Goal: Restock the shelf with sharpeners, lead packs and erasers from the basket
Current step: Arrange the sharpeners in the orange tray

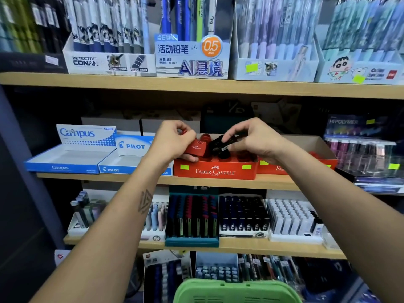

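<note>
The green basket [237,290] is cut off by the bottom edge, its contents out of sight. The right wrist covers most of the second red box's [295,166] lettering. Pens on the top shelf [196,87] blur toward both upper corners, their labels unreadable.

I face wooden shelves [196,87] stacked in tiers against a dark back wall [54,106]. A dark upright [19,149] runs down the left side. I see bright, even light on the top tier, while lower tiers sit shadowed.
</note>
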The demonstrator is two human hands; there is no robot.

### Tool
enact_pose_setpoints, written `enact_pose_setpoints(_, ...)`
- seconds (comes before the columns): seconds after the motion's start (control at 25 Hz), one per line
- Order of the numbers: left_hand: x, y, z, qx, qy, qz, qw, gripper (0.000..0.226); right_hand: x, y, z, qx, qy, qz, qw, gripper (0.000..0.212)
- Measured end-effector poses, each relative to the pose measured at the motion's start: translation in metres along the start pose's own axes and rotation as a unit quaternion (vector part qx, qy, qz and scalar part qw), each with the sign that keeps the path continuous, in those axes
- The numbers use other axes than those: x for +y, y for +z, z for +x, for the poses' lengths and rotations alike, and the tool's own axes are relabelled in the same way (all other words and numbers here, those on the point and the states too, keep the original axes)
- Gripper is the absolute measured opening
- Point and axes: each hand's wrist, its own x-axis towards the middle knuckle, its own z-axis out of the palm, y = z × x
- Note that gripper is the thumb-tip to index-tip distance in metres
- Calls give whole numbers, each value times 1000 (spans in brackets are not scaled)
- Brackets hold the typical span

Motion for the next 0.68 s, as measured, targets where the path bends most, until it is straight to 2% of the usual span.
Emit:
enact_pose_setpoints(0.16, 1, 1, -1, -1, 9, 36, 999, 9, 4, 2, 5, 36, -32, -66, 997, 12)
enact_pose_setpoints(0.32, 0, -2, 3, -4, 21, 33, 999, 8, 4, 3, 10, 62, -31, -101, 993, 32)
enact_pose_setpoints(0.48, -3, -8, 11, 41, 25, -12, 999, 14, -1, 4, 11, 147, -69, -164, 973, 25)
enact_pose_setpoints(0.68, -7, -8, 15, 59, 30, -17, 998, 21, 5, 14, 5, 157, -65, -171, 971, 24)
